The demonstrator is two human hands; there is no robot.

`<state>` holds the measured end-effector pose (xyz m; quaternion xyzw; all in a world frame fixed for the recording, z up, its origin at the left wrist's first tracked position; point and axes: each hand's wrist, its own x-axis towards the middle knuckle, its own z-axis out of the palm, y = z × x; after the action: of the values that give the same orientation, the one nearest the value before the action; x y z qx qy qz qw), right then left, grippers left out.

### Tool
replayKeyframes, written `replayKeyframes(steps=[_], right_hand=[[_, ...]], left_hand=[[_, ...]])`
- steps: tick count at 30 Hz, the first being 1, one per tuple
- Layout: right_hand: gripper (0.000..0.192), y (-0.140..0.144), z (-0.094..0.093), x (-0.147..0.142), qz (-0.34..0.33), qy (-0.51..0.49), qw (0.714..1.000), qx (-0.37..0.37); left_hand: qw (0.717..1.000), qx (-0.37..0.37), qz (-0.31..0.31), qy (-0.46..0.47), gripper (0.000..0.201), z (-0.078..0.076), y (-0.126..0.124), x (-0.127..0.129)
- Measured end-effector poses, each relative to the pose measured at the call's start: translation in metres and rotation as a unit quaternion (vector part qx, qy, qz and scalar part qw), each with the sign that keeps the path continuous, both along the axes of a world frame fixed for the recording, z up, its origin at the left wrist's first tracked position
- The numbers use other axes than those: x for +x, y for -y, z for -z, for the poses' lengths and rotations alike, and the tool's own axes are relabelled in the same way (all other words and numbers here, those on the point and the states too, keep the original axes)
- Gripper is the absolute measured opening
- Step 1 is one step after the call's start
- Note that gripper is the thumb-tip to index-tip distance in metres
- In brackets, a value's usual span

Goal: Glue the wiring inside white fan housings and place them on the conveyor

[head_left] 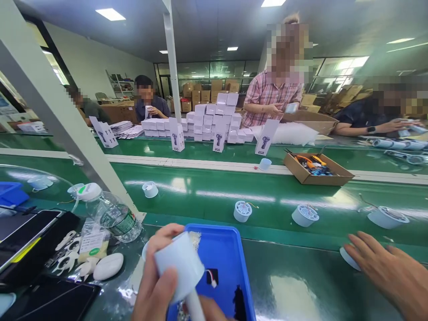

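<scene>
My left hand is closed around a pale blue cylindrical housing, tilted over a blue tray. A white rod-shaped piece meets the underside of the housing; whether they are joined I cannot tell. At the bottom edge, the fingers of my right hand are wrapped by this rod, mostly out of frame. In the tray lie a small black square with a white connector and a black strip. Another person's hand, reaching in from the right, is at a pale round part.
Several pale blue housings with wires, one being this housing, stand along the green belt. A plastic bottle lies left of the tray, near a white mouse-shaped object. Across the belt are a tool box, stacked white boxes and several people.
</scene>
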<state>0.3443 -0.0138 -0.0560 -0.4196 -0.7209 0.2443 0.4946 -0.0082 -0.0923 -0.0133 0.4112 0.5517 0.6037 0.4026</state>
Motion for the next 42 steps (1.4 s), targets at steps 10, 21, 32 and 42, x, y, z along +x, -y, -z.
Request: replayKeyframes(steps=[10, 21, 32, 42], right_hand=[[0.031, 0.051, 0.034, -0.201, 0.017, -0.043, 0.972, -0.23], [0.035, 0.053, 0.044, -0.197, -0.028, -0.207, 0.947, -0.245], [0.036, 0.052, 0.052, -0.2, -0.06, -0.18, 0.951, -0.243], [0.031, 0.052, 0.053, -0.197, -0.078, -0.15, 0.958, -0.231]], left_hand=[[0.876, -0.078, 0.132, -0.456, 0.03, 0.023, -0.153, -0.028], [0.755, -0.206, -0.047, -0.62, 0.038, 0.035, -0.192, -0.081], [0.751, -0.279, -0.099, -0.59, 0.035, 0.043, -0.202, -0.1], [0.808, -0.228, -0.056, -0.54, 0.032, 0.029, -0.195, -0.095]])
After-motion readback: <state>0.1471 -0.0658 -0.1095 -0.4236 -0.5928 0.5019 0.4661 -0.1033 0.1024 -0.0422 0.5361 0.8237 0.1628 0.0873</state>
